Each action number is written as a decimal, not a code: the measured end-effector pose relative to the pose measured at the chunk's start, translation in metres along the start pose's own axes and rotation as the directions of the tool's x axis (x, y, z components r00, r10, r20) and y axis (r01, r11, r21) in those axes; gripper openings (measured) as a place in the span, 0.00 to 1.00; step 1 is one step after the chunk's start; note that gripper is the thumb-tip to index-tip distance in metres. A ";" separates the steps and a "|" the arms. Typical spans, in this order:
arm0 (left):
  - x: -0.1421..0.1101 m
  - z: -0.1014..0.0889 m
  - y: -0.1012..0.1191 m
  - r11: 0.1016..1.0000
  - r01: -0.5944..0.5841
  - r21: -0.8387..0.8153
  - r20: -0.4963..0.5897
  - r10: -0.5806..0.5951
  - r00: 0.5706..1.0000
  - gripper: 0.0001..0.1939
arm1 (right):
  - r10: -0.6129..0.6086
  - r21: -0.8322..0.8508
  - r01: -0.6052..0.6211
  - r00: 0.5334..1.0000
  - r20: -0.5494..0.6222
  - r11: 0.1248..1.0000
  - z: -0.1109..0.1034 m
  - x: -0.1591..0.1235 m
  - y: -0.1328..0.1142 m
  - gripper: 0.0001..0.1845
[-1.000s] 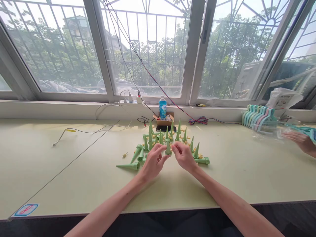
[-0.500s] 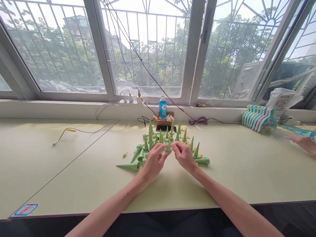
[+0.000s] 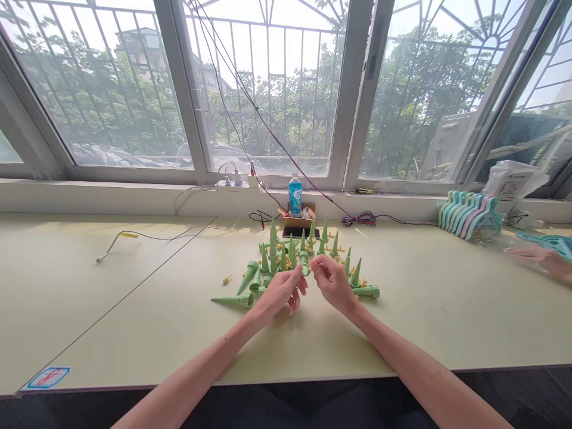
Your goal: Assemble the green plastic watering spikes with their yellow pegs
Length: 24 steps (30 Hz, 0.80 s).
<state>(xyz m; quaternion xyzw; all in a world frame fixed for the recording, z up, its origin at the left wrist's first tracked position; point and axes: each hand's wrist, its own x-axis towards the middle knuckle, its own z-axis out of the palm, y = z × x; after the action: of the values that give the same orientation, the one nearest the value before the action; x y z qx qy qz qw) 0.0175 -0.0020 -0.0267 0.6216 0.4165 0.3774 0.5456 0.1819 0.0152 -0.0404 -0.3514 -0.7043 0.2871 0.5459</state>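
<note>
Clock read from the green watering spike [image 3: 306, 270] in hand, 12 away from wearer. Spike sits between the two hands, just above the near side of the cluster. Right hand [image 3: 333, 281] in a narrow pinch on its right side; fingertips hide which part. Left hand [image 3: 280, 291]: thumb against or just beside the spike, fingers curled loosely below; cannot tell whether it grips. Standing spikes [image 3: 272, 244] from 10 to 3 o'clock. One lying spike [image 3: 235, 300] near 8. Loose yellow valve [image 3: 226, 280] at 9. Blue bottle [image 3: 295, 198], 12. Co-worker's hand [image 3: 538, 258], 3, blurred.
</note>
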 end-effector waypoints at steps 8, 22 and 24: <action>-0.002 -0.004 0.002 0.996 -0.005 -0.085 0.065 0.011 0.998 0.25 | 0.006 0.006 -0.006 1.000 0.027 1.000 -0.001 0.002 0.000 0.15; -0.004 -0.003 0.001 0.985 -0.123 0.123 -0.027 0.127 0.992 0.19 | 0.034 -0.057 -0.033 0.999 0.017 0.998 -0.002 0.001 0.000 0.17; -0.005 -0.002 0.001 0.973 -0.165 0.161 -0.048 0.174 0.983 0.18 | 0.033 -0.076 -0.032 0.999 0.014 0.997 -0.002 0.002 -0.001 0.18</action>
<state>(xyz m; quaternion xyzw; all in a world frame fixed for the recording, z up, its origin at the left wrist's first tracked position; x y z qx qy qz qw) 0.0138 -0.0059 -0.0255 0.6836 0.4069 0.4080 0.4478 0.1831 0.0159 -0.0380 -0.3812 -0.7131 0.2716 0.5220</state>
